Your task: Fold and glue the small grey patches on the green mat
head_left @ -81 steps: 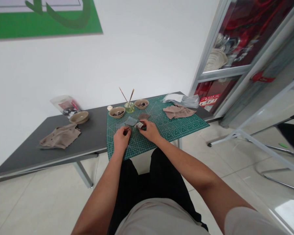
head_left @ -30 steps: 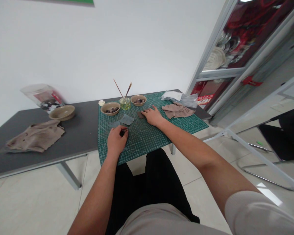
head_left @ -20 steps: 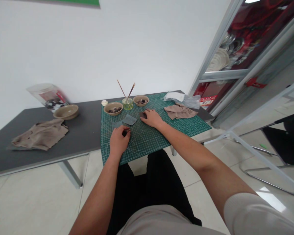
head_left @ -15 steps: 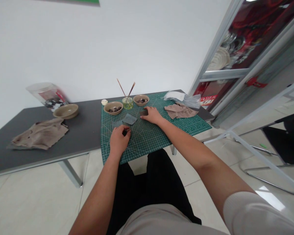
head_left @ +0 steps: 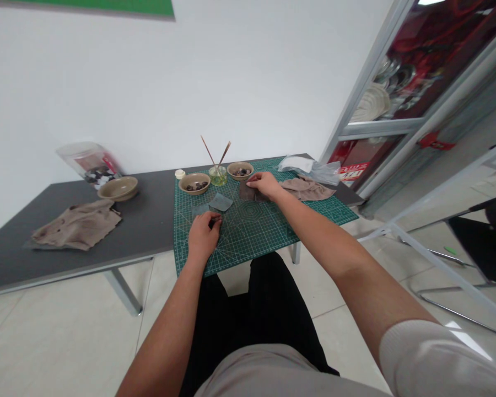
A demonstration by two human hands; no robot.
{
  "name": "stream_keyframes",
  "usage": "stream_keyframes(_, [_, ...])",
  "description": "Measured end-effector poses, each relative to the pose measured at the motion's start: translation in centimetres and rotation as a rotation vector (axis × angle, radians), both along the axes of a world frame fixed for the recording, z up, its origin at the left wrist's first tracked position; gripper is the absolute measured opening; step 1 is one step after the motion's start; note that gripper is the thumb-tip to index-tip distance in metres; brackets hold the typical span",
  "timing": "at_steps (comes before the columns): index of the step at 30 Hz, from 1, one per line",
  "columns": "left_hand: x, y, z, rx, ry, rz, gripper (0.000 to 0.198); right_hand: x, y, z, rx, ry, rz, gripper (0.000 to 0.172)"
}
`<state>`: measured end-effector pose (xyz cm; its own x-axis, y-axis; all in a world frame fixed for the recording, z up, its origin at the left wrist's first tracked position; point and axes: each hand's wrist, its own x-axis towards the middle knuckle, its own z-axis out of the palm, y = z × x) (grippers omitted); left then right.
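On the green cutting mat (head_left: 248, 237), my left hand (head_left: 204, 236) is closed near the front left, thumb and fingers pinched around a small dark thing I cannot make out. Two grey-blue square sheets, like sandpaper, lie just beyond it; the clearer grey sheet (head_left: 220, 202) is flat and the other sits partly behind the fingers. Farther right, my right hand (head_left: 267, 186) has its thumb and fingers closed on the edge of a brown square sheet (head_left: 246, 191), also like sandpaper. More brown sheet shows beneath that hand.
Two bowls of small dark stones, a left bowl (head_left: 194, 191) and a right bowl (head_left: 240, 177), flank a glass with brushes (head_left: 218, 175). A brown cloth (head_left: 308, 189) and plastic bag (head_left: 310, 167) lie right. Another cloth (head_left: 78, 223), bowl (head_left: 118, 196) and clear jar (head_left: 89, 165) stand left.
My right hand has moved slightly right and back, and the brown sheet has moved with it and shows more. My left hand stays nearly in place. The view has shifted slightly.
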<state>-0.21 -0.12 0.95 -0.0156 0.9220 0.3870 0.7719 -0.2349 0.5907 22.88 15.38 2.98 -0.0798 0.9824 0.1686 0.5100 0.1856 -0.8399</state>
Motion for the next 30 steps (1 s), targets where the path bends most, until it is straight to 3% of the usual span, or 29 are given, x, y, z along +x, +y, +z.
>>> stream_keyframes(6, [0.0,0.1,-0.2,-0.036,-0.210,0.011,0.013,0.4,-2.2,4.0,0.008,0.314,0.058,0.010])
stream_keyframes(10, [-0.1,0.2,-0.4,-0.015,-0.316,0.016,0.017,-1.3,-5.8,4.8,-0.047,0.614,0.104,0.022])
stream_keyframes(15, [-0.4,0.2,-0.3,-0.033,-0.430,-0.002,0.017,-5.5,-9.7,2.7,-0.277,0.762,0.236,0.013])
stream_keyframes(19, [-0.6,0.2,-0.2,-0.014,-0.538,-0.070,0.018,-8.2,-10.7,0.3,-0.371,0.835,0.316,0.033])
stream_keyframes(23, [-0.7,0.0,0.1,0.005,-0.451,-0.040,0.013,-9.5,-10.6,-1.7,-0.342,0.858,0.372,0.047])
stream_keyframes(30, [-0.5,-0.5,0.3,0.016,-0.352,-0.013,0.011,-9.9,-10.9,-2.8,-0.205,0.751,0.389,0.042])
